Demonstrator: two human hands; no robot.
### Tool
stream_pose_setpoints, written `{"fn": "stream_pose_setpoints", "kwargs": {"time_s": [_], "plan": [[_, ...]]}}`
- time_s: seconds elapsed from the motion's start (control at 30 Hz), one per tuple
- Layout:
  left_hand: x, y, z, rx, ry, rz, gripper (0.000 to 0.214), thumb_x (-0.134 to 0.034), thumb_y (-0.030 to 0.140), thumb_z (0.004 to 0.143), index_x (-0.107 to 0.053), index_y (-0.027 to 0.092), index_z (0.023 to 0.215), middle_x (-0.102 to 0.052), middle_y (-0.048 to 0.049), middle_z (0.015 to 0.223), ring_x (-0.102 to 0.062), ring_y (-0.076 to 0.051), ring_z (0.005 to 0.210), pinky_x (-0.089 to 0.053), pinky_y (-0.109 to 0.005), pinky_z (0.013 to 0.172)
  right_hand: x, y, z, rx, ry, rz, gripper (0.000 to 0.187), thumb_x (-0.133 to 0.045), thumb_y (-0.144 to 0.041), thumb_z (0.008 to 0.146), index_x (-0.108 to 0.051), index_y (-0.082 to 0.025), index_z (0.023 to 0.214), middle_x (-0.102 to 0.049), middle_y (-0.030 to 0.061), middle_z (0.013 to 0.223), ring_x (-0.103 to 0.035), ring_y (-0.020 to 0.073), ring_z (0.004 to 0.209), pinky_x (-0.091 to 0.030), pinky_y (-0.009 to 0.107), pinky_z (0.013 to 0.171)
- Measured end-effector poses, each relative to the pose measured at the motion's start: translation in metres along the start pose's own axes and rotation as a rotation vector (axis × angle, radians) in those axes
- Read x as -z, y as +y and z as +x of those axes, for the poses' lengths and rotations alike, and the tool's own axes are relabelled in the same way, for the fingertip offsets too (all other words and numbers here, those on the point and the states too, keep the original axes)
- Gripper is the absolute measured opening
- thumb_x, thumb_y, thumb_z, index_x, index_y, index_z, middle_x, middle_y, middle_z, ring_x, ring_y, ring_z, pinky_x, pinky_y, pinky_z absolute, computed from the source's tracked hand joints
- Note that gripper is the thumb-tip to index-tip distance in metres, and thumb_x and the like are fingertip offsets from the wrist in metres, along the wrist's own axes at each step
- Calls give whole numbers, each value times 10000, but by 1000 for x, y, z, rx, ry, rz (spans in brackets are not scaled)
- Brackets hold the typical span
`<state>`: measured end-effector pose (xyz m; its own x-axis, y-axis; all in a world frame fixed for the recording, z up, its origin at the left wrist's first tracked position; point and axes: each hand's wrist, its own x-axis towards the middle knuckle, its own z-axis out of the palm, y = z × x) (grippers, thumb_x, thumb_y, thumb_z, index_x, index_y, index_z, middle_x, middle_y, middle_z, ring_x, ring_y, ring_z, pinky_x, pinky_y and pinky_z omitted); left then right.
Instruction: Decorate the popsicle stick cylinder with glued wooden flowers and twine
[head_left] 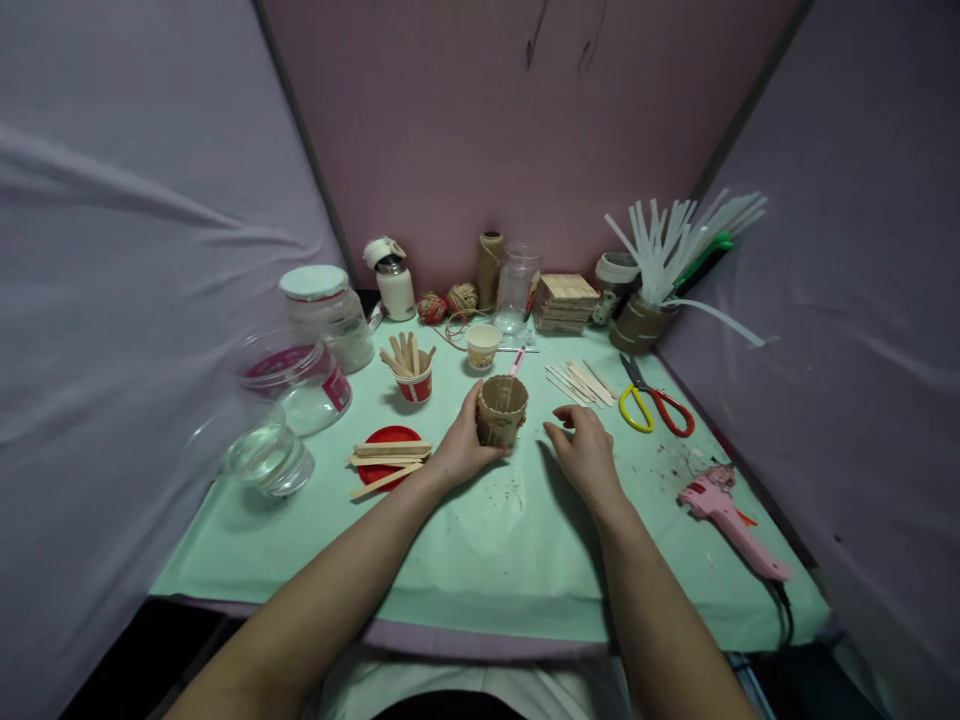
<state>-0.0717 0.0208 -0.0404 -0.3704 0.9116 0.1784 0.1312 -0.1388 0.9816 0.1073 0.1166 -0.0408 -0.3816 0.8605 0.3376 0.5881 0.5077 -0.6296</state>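
My left hand [459, 452] is wrapped round a small brown cup [501, 420] with a ribbed wall and a scalloped rim. The cup's mouth faces up and towards me. A short gap to its right lies my right hand [586, 445], fingers loosely bent, thumb apart from them, nothing visible between. Just behind the cup, a small pink-ended tool [517, 362] is partly hidden by it. Thin wooden sticks [581, 383] lie beyond my right hand. Left of my left hand, several flat craft sticks [388, 455] rest across a red lid [390, 434].
Scissors [651, 398] and a pink glue gun [731, 525] with a cord lie at the right. Clear jars [330, 330] and a water glass [274, 460] stand left. A stick-filled cup [415, 385], twine balls [461, 300] and a holder of white glue sticks [643, 325] stand farther back.
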Motion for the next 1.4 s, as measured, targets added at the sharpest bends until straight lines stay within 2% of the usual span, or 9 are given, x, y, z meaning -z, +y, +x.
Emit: {"fn": "stream_pose_setpoints", "kwargs": {"time_s": [0.1,0.27,0.5,0.63,0.73,0.93,1.2,1.3,1.4], "plan": [[0,-2,-3,10,17,-56,1148,-884,92,457,-347,218,1465,-412,-156,1510,-323,-336,1428,-173,-467,1194,1,-2,1,45,0,87,191,-527,-352,857,-603,-195,936,-656,107,943,-605,257,865,-449,412,800],[1,-8,-4,10,1,-67,1108,-840,86,530,-294,216,1485,-491,-159,1443,-429,-316,1367,-256,-461,1164,-1,-8,-1,100,-36,206,194,-556,-350,841,-606,-198,952,-668,101,954,-624,245,865,-501,415,804],[0,-11,-4,33,2,-27,1079,-814,98,579,-257,201,1497,-527,-178,1406,-512,-320,1288,-343,-476,1106,-5,-14,-6,128,-167,317,362,-638,-297,790,-603,-214,1141,-698,108,1139,-644,266,1056,-493,465,940],[1,-11,-4,28,30,-69,1051,-830,87,551,-332,217,1468,-566,-153,1373,-511,-314,1291,-325,-471,1118,-8,-17,-8,119,-212,376,478,-672,-273,766,-587,-228,1235,-702,103,1182,-656,272,1072,-494,481,956],[1,-10,-5,20,34,-43,1044,-832,95,559,-335,223,1469,-594,-143,1345,-528,-311,1274,-332,-470,1113,-12,-19,-9,114,-226,424,494,-680,-249,760,-595,-226,1246,-710,95,1169,-668,271,1050,-506,481,953],[1,-5,-7,38,43,-17,1069,-860,227,613,-271,219,1505,-658,-147,1239,-603,-313,1159,-411,-480,1038,-16,-18,-9,87,-211,534,437,-649,-298,816,-604,-200,1240,-703,110,1169,-681,258,1026,-562,447,894],[3,2,-11,106,42,-67,972,-849,319,658,-326,187,1467,-668,-176,1214,-633,-313,1112,-440,-497,1014,-12,-18,-8,29,-218,566,440,-666,-372,814,-624,-194,1215,-712,108,1118,-686,254,964,-578,438,843],[4,2,-15,148,43,-53,917,-818,377,697,-345,167,1453,-640,-196,1247,-657,-301,1051,-488,-466,955,-10,-19,-9,-2,-238,555,432,-660,-412,818,-641,-185,1185,-720,100,1038,-685,241,901,-583,409,788],[3,7,-19,158,52,15,801,-771,397,743,-407,167,1419,-647,-174,1221,-683,-267,938,-527,-418,866,-10,-19,-10,-38,-274,551,439,-640,-449,829,-646,-169,1167,-714,79,920,-678,214,789,-581,369,708]]}}
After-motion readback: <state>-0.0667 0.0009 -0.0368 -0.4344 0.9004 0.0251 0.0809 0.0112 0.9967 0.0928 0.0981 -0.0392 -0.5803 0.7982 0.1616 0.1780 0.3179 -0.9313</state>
